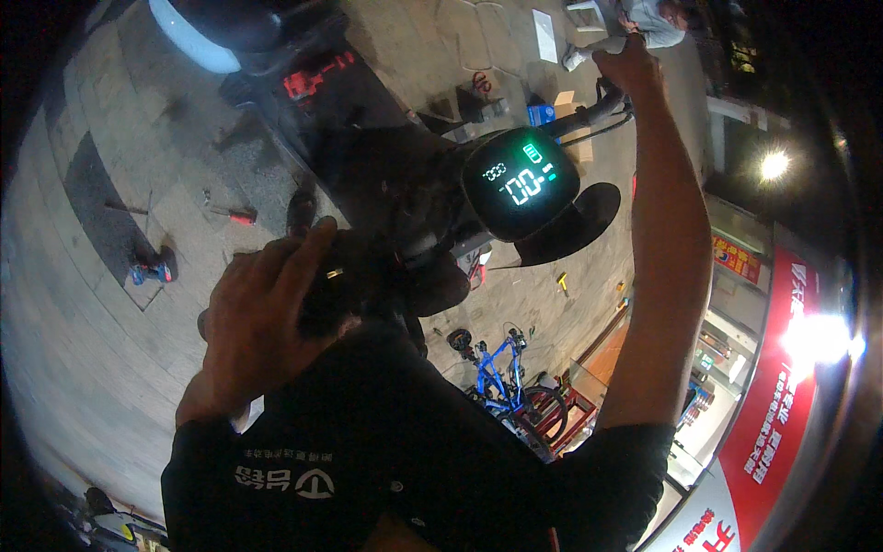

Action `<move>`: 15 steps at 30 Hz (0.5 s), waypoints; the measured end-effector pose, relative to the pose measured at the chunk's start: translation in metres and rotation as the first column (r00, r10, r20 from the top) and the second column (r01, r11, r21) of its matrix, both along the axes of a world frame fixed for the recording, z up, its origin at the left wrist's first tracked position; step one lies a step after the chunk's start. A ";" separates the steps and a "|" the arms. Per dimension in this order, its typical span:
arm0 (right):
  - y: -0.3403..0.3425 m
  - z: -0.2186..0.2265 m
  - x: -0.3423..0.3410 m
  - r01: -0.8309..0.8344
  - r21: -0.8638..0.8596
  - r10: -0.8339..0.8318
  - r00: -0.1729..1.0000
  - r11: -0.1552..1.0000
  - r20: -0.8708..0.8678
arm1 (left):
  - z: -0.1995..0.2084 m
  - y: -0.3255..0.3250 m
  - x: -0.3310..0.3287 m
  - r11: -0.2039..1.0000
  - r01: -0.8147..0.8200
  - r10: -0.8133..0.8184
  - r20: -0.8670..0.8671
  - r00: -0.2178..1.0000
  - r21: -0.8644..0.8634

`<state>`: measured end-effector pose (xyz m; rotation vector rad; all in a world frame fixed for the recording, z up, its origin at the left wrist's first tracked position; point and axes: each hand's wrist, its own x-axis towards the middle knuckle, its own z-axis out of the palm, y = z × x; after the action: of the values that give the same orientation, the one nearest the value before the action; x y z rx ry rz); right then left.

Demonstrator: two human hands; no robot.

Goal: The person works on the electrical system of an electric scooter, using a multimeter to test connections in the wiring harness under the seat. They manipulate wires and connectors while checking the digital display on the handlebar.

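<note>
An electric scooter's lit square display (pixel 521 184) sits before me, with green and white symbols glowing on its dark face. From behind it the black handlebar (pixel 596 112) runs up to the right. My right hand (pixel 630 69) is closed around that far end, arm stretched out. Lower left, my left hand (pixel 267 313) curls over the opposite grip, which is mostly hidden in shadow; a dark rounded end pokes out beside it. A small shiny metallic bit (pixel 334 273) shows by its fingers. Below the display curves a black panel (pixel 570 225).
On the paving lie a red-handled screwdriver (pixel 243 218), a blue cordless drill (pixel 153 273) and a yellow tool (pixel 563 281). A blue bicycle (pixel 497 375) stands lower down. A blue box (pixel 541 115) is beyond the handlebar. Another person (pixel 655 26) sits at upper right, near a white stool (pixel 584 13).
</note>
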<state>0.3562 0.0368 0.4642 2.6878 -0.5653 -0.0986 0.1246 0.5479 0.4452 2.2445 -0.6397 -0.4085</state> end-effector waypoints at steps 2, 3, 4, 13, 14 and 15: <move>-0.008 -0.001 0.015 0.098 0.088 -0.102 0.994 0.991 0.038 | 0.000 0.000 0.000 1.000 0.000 0.000 0.003 1.000 -0.012; -0.014 0.002 0.017 0.096 0.150 -0.099 0.995 0.984 0.012 | 0.000 0.000 0.000 1.000 0.003 -0.003 0.007 1.000 -0.022; -0.020 0.003 0.021 0.098 0.213 -0.097 0.995 0.972 -0.015 | 0.000 0.000 0.000 0.999 0.006 -0.006 0.011 1.000 -0.033; -0.009 0.002 0.012 -0.038 0.266 0.056 0.996 0.963 -0.063 | 0.001 0.000 0.000 1.000 0.021 -0.021 0.001 1.000 -0.013; -0.002 0.004 0.011 -0.010 0.271 0.029 0.997 0.963 -0.065 | 0.001 0.000 0.001 1.000 0.020 -0.019 0.006 1.000 -0.018; 0.005 0.004 0.009 0.016 0.273 0.003 0.998 0.962 -0.070 | 0.000 0.000 0.001 0.999 0.019 -0.019 0.010 1.000 -0.025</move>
<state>0.3649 0.0416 0.4683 2.9352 -0.5763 -0.2910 0.1254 0.5475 0.4453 2.2191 -0.6680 -0.3970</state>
